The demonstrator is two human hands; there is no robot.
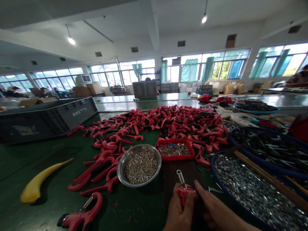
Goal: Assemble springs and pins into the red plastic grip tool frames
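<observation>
My left hand (181,208) is closed around a red plastic clamp part (185,192), near the front of the bench. A silver coil spring (181,178) with a looped end sticks up from it. My right hand (211,202) is just right of the part, one finger stretched toward it; its lower fingers are partly hidden. Beneath both hands lies a dark board (176,168). Behind it stands a red tray (175,158) of small rivets or pins, and left of that a metal bowl (120,175) of tiny metal pieces. A red clamp (83,218) with a spring lies front left.
Many red and black clamp parts (168,120) are heaped across the bench. At right, blue basins hold shiny metal rings (243,186) and dark parts (269,147); a wooden-handled hammer (267,178) lies across. A yellow banana-shaped thing (39,184) and a grey crate (72,117) are at left.
</observation>
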